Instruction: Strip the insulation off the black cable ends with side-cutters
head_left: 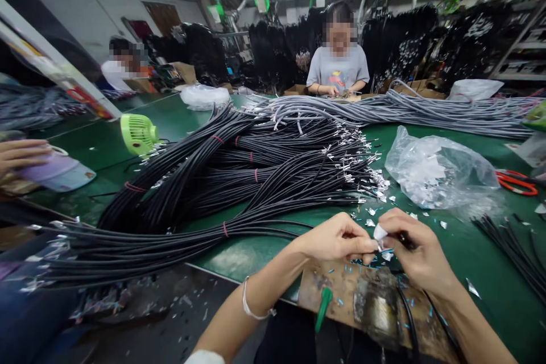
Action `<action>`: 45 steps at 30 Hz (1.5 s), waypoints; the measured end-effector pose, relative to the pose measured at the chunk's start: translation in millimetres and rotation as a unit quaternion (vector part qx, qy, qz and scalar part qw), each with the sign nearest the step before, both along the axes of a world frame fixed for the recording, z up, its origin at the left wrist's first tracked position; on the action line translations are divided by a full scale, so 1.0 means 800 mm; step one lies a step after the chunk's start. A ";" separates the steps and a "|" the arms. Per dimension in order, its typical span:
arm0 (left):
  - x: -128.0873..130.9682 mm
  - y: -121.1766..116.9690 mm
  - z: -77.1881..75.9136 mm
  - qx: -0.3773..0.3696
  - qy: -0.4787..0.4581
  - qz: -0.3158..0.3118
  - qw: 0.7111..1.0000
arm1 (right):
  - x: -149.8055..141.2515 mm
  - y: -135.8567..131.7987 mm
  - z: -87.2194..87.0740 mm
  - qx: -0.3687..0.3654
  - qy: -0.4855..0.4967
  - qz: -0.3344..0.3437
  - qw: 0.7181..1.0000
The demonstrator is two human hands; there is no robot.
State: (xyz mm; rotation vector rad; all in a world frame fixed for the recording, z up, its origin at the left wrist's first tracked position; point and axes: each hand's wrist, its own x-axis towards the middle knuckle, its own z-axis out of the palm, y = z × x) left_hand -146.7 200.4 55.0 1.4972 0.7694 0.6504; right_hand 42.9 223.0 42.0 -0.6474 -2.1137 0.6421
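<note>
My left hand (336, 239) and my right hand (416, 250) meet near the table's front edge, above a worn wooden board (336, 290). My left fingers pinch a small white foil scrap (379, 233) at the end of a black cable (405, 307). My right hand is closed round that cable end. The cable runs down over the board toward me. A large heap of black cables (239, 182) with foil-wrapped ends lies to the left on the green table (478, 261).
A clear plastic bag (439, 170) holding foil scraps lies right of centre, red-handled scissors (516, 182) beyond it. Grey cables (384, 108) stretch across the back. A green fan (139, 133) stands at the left. A person (339, 68) works opposite; another person's hand (19, 153) shows at the left edge.
</note>
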 end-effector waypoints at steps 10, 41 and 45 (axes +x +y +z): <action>0.027 -0.001 -0.024 0.140 0.063 0.265 0.952 | 0.005 -0.004 -0.010 0.146 -0.115 -0.201 0.962; 0.025 -0.009 -0.022 0.294 -0.034 0.247 0.923 | -0.002 -0.005 -0.010 -0.248 0.092 -0.078 0.961; 0.023 -0.010 -0.020 0.381 -0.024 0.221 0.897 | -0.005 -0.004 -0.011 -0.443 0.140 -0.016 0.886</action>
